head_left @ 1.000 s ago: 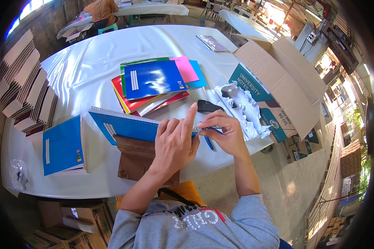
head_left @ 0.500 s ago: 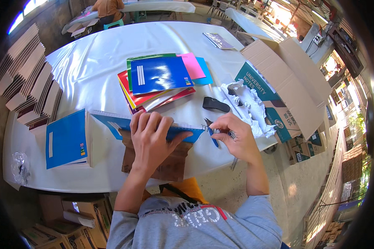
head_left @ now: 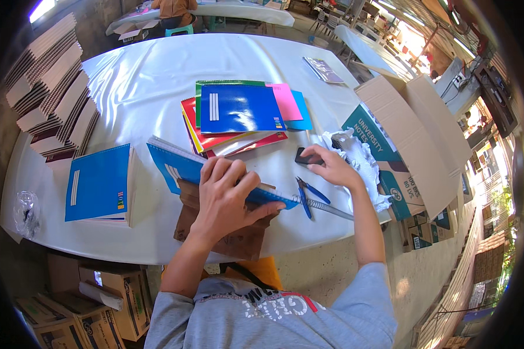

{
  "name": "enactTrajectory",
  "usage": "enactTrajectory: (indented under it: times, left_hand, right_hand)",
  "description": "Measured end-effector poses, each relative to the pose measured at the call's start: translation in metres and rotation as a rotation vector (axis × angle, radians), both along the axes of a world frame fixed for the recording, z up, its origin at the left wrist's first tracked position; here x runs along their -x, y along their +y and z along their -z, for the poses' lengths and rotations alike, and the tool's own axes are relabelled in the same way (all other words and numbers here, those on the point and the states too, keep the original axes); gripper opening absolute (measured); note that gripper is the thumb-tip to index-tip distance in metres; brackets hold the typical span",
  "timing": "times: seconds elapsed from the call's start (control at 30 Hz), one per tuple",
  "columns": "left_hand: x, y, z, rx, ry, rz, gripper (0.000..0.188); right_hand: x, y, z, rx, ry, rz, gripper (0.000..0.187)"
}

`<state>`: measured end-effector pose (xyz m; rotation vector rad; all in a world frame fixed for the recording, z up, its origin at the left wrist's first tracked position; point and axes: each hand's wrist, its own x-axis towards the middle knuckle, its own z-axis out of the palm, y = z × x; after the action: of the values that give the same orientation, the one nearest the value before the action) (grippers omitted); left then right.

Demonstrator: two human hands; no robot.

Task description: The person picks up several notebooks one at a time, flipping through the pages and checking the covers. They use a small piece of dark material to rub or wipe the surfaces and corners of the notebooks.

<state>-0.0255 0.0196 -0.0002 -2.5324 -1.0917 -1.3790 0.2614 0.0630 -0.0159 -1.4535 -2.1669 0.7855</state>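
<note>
Found tilted on the brown block: your notebook, blue cover toward you, holed edge uppermost. Above the block, your left hand clamps it, fingers bent over the top, thumb along the cover. Beyond the block and to its right, your right hand has its fingers at a black item; whether they grip it, I cannot tell. Right of the block, a coil appears to run out from the notebook's end, just beside the pliers on the counter.

Handling, as judged: the notebook is light, fairly stiff, its glossy cover apt to slide; the holes could tear. Hold it across its full thickness over the block, below the holes. The coil looks springy and easily bent; pinch it close to the notebook.
</note>
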Motion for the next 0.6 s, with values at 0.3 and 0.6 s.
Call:
enactTrajectory:
  times: [0.3, 0.6]
  left_hand:
    - [-0.003, -0.008, 0.002, -0.03, -0.048, 0.025, 0.05]
    - [-0.01, -0.014, 0.009, 0.014, -0.074, -0.11, 0.052]
  right_hand:
    - [-0.039, 0.044, 0.105, -0.315, -0.425, 0.504, 0.036]
    - [0.043, -0.03, -0.002, 0.138, 1.036, -0.634, 0.014]
